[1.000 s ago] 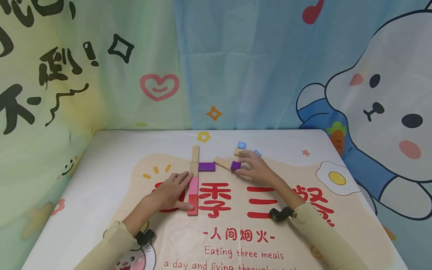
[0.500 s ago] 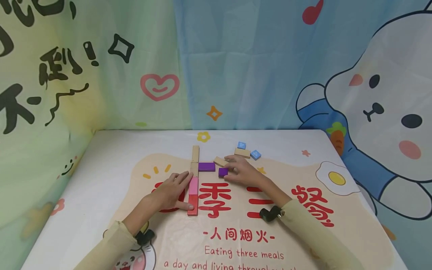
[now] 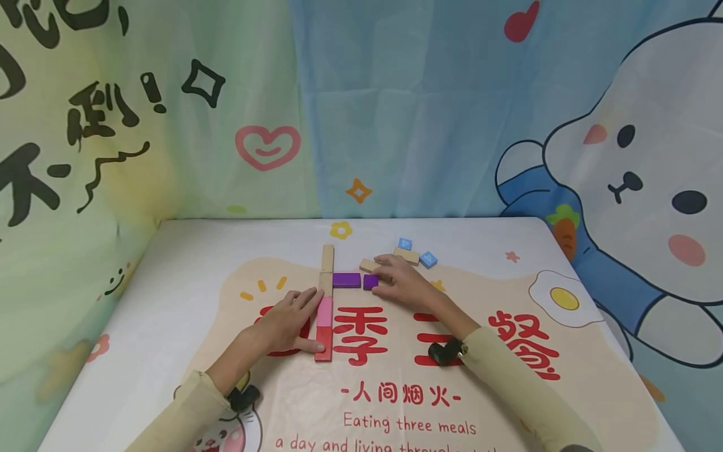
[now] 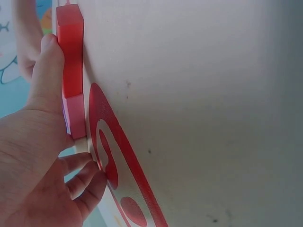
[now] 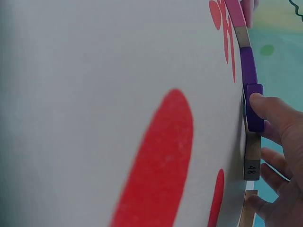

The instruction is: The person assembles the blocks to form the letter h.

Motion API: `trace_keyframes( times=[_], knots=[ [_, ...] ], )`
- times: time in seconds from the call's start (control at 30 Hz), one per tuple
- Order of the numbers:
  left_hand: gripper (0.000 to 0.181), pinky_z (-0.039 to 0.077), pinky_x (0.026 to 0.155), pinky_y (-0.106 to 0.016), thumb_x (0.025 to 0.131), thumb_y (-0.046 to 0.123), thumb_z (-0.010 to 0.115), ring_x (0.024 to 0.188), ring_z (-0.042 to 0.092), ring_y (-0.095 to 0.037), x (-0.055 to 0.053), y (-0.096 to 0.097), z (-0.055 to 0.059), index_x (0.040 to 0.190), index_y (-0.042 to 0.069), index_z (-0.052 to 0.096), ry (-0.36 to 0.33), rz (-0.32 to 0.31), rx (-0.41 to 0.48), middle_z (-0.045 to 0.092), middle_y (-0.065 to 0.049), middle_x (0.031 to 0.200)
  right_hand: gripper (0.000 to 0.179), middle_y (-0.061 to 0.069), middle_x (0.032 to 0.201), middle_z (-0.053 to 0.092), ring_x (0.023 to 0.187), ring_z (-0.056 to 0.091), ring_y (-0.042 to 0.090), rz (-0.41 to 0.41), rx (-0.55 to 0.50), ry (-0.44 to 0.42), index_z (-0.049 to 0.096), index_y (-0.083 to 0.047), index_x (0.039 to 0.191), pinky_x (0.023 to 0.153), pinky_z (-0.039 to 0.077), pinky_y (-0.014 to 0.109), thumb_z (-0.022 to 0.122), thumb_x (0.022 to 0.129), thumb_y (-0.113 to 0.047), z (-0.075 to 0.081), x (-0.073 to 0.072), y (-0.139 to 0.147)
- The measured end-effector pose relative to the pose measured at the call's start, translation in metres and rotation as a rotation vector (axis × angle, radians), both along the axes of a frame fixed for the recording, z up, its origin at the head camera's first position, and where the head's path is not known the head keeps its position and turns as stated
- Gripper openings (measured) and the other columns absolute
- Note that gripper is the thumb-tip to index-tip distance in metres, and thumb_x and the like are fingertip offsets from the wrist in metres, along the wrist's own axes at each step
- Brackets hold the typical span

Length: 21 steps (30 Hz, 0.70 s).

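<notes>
A straight row of blocks lies on the table: red [image 3: 323,346], pink [image 3: 324,312], then two plain wooden blocks [image 3: 327,257] at the far end. My left hand [image 3: 282,321] rests against its left side, the thumb along the red block [image 4: 72,56] in the left wrist view. A purple block [image 3: 346,280] extends rightward from the row. My right hand [image 3: 405,282] pinches a second purple block [image 5: 255,113] between thumb and fingers, just right of the first. Behind the right fingers lies a loose wooden block [image 3: 368,266], partly hidden; a wooden block [image 5: 252,165] marked 48 shows in the right wrist view.
Farther back on the right, another wooden block [image 3: 408,255] lies beside two blue cubes [image 3: 405,243]. The printed cloth [image 3: 452,402] covers the table up to the back edge, where a patterned curtain [image 3: 361,125] hangs.
My right hand has moved left with the purple block, from near the blue cubes to beside the other purple block. The purple block has turned in line with it. My left hand stays put.
</notes>
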<state>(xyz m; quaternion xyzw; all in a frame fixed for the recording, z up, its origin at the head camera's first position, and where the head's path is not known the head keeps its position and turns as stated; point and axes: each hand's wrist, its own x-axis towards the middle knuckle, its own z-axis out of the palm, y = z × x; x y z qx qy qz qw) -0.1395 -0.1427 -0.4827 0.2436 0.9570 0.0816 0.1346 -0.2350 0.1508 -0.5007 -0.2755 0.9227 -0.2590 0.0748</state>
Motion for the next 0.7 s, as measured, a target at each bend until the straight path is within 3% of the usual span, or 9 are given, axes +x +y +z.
trace_keyframes(
  times=[0.3, 0.5, 0.7],
  knots=[
    [0.111, 0.051, 0.101, -0.045, 0.072, 0.069, 0.068, 0.137, 0.036, -0.032, 0.0008, 0.0002, 0.0023, 0.155, 0.012, 0.022, 0.0, -0.003, 0.006, 0.03, -0.012, 0.157, 0.034, 0.014, 0.146, 0.046, 0.137, 0.04, 0.035, 0.042, -0.01, 0.031, 0.069, -0.015, 0.117, 0.111, 0.037, 0.054, 0.072, 0.088, -0.033, 0.0002, -0.0077, -0.0003],
    [0.11, 0.051, 0.101, -0.045, 0.073, 0.07, 0.067, 0.136, 0.038, -0.033, 0.0013, 0.0005, 0.0028, 0.154, 0.01, 0.024, 0.029, -0.03, -0.005, 0.032, -0.014, 0.156, 0.035, 0.015, 0.146, 0.047, 0.137, 0.04, 0.035, 0.056, -0.036, 0.016, 0.069, -0.012, 0.117, 0.111, 0.036, 0.054, 0.072, 0.087, -0.03, 0.0017, -0.0094, -0.0009],
    [0.111, 0.05, 0.101, -0.045, 0.072, 0.07, 0.068, 0.137, 0.037, -0.033, 0.0014, 0.0006, 0.0028, 0.155, 0.011, 0.023, 0.015, -0.018, -0.007, 0.031, -0.012, 0.156, 0.035, 0.014, 0.147, 0.046, 0.138, 0.039, 0.034, 0.045, -0.022, -0.002, 0.069, -0.013, 0.118, 0.111, 0.037, 0.054, 0.071, 0.088, -0.03, 0.0027, -0.009, -0.0015]
  ],
)
